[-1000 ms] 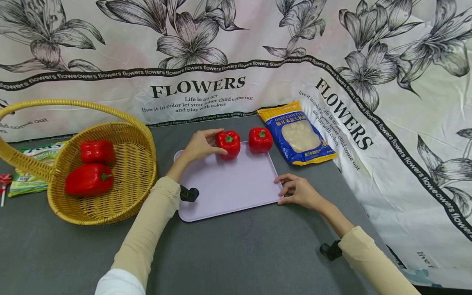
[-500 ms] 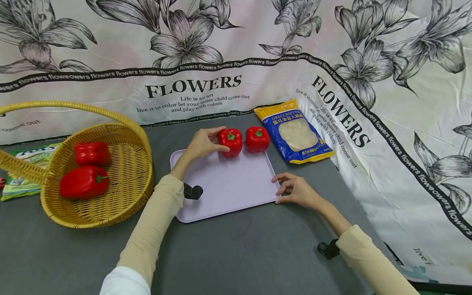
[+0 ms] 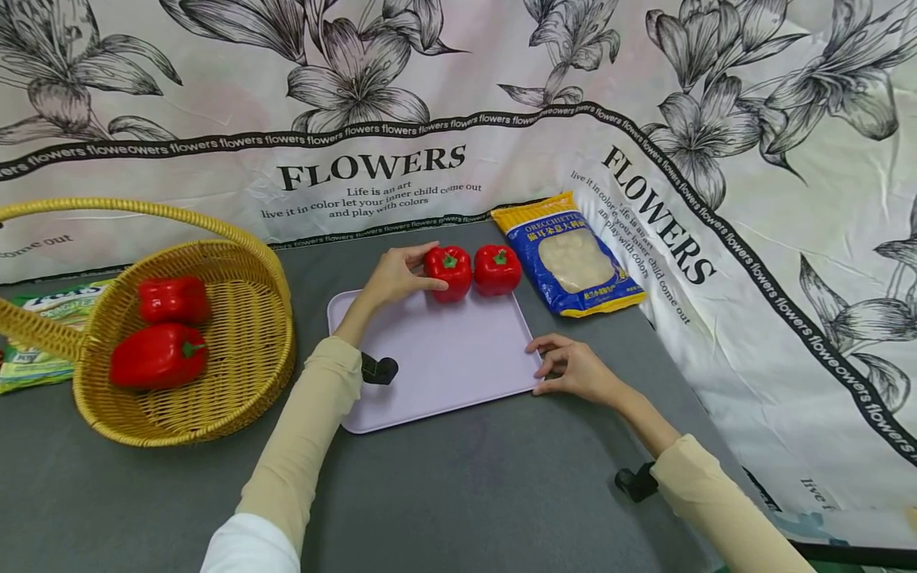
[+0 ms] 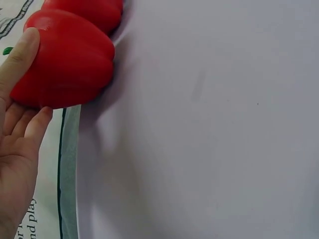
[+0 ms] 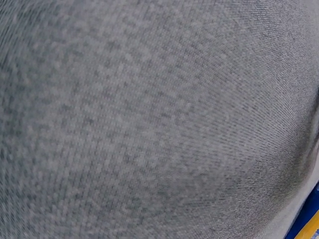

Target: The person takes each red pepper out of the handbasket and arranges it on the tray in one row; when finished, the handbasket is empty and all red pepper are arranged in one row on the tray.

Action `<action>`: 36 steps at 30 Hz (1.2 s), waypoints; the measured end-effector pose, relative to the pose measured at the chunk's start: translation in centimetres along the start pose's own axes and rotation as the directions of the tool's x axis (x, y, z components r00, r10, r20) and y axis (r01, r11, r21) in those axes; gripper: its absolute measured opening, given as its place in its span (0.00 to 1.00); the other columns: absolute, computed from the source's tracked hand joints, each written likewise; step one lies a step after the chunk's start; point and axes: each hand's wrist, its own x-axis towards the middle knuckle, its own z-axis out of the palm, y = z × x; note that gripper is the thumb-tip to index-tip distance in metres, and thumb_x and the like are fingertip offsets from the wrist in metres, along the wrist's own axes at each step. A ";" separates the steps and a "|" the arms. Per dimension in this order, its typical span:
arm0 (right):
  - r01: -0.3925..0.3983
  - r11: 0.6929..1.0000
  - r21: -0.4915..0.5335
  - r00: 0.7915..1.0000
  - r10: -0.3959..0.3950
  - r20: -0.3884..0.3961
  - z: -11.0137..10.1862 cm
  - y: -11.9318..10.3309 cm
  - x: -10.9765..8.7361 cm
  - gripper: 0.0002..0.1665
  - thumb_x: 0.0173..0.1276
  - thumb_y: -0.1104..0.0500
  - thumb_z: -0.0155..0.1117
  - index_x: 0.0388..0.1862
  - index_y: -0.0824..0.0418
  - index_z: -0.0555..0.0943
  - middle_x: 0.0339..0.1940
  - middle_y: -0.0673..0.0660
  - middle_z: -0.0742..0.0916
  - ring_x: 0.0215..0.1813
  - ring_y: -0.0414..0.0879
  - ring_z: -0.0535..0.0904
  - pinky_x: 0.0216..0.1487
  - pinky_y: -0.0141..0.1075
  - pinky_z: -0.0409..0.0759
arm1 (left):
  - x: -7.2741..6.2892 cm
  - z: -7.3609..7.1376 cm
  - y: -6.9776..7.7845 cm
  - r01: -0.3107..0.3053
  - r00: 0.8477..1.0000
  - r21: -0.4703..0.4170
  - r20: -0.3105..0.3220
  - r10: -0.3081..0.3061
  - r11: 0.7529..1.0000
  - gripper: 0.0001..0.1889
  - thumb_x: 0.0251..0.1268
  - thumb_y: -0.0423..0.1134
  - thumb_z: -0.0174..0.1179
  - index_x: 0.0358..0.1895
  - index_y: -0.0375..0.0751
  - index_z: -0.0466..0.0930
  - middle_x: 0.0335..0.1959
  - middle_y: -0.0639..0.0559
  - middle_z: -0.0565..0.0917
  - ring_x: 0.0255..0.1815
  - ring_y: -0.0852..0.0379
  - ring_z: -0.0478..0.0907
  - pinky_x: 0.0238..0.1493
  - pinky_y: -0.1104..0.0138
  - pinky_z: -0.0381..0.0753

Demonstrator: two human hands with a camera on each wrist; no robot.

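Note:
My left hand (image 3: 396,275) grips a red bell pepper (image 3: 450,275) at the far edge of the pale lilac tray (image 3: 437,358). In the left wrist view, the thumb lies on one side of this bell pepper (image 4: 70,59) and the fingers on the other. A second red bell pepper (image 3: 497,270) stands right beside it, at the tray's far right corner. My right hand (image 3: 580,372) holds the tray's right edge near the front corner, its fingers bent. The right wrist view shows grey cloth and no hand.
A yellow wicker basket (image 3: 258,342) with two red bell peppers (image 3: 159,356) stands at the left, its handle arching up. Behind it lies a green packet (image 3: 36,370). A blue and yellow orecchiette bag (image 3: 573,259) lies right of the tray. A flower-printed cloth (image 3: 372,183) rises behind.
My left hand has moved the gripped bell pepper to the right, closing most of the gap to the second one. My right hand stays at the tray. The head view has shifted slightly.

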 end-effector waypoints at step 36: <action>0.017 1.000 0.018 1.000 -0.017 -0.001 0.1 0.1 0.0 0.10 0.45 0.67 0.79 0.24 0.64 0.84 0.54 0.63 0.80 0.58 0.58 0.74 0.50 0.45 0.80 | 0.0 -1.2 0.7 -0.026 0.992 -0.002 0.126 0.026 1.000 0.33 0.49 0.30 0.73 0.63 0.38 0.74 0.63 0.46 0.75 0.62 0.49 0.73 0.61 0.62 0.73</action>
